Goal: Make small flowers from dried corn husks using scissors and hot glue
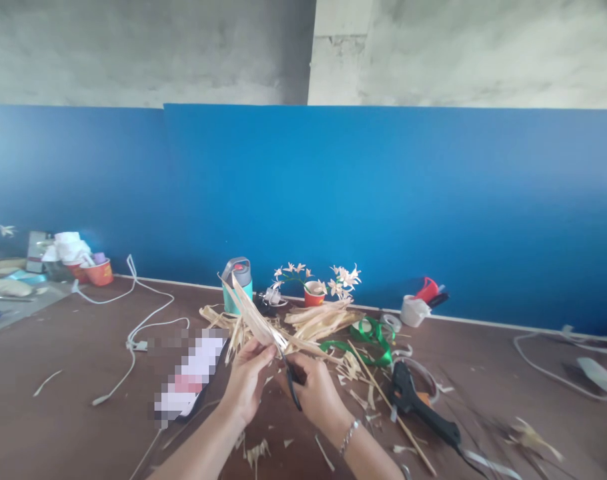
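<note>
My left hand [251, 373] pinches a pale dried corn husk strip [253, 317] that sticks up and to the left. My right hand [311, 387] is closed round the dark handles of a pair of scissors [293, 387]. Their blades meet the husk by my left fingertips and are partly hidden. Behind both hands lies a heap of dried husks [323, 320]. Small cut scraps [258, 452] are strewn over the brown table under and around my forearms.
Behind the husks stand a teal jar [231, 298] and a red cup [314, 295] with pale flowers. Green ribbon [381, 343], a thin stick [403, 427] and a black glue gun [423, 407] lie right. A phone [191, 380] and white cables [151, 320] lie left. A blue partition [383, 200] borders the table.
</note>
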`<state>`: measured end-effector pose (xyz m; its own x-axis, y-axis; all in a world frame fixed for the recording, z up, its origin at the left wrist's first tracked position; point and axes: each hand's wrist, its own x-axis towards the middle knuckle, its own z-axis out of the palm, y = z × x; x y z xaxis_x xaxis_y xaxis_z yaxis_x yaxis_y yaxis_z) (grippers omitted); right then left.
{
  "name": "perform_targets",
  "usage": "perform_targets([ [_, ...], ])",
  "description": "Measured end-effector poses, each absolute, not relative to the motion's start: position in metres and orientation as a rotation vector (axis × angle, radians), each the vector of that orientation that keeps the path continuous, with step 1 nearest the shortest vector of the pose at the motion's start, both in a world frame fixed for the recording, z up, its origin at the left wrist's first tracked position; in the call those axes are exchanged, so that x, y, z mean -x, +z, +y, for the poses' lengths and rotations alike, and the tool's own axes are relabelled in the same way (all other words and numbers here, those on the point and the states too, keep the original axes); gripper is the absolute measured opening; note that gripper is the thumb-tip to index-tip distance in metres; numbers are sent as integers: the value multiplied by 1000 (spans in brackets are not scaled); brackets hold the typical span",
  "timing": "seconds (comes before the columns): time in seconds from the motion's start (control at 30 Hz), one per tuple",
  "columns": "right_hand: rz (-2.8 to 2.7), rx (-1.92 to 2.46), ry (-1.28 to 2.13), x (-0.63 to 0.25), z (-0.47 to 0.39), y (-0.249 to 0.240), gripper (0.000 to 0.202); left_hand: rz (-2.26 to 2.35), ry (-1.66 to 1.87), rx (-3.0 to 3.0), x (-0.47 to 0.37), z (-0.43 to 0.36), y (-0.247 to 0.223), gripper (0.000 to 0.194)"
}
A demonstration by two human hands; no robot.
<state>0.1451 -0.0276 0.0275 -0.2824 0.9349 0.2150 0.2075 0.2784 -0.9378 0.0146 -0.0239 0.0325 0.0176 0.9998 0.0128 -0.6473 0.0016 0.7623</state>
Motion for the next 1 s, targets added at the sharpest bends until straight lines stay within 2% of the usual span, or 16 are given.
perform_targets([
  [0.53, -1726, 1083, 982, -147, -28, 28, 21, 721, 1358, -679, -14, -24, 28, 15],
  [0.7, -1709, 1067, 1010, -145, -27, 30, 18, 702, 1372, -658, -15, -23, 27, 12],
  [0.8, -1699, 1084, 1140, -148, -26, 33, 15, 685, 1454, -623, -11, -18, 25, 11],
  [1.0, -1765, 1157, 1644, -171, -21, 45, 26, 696, 1631, -579, 7, -1, 23, 13],
])
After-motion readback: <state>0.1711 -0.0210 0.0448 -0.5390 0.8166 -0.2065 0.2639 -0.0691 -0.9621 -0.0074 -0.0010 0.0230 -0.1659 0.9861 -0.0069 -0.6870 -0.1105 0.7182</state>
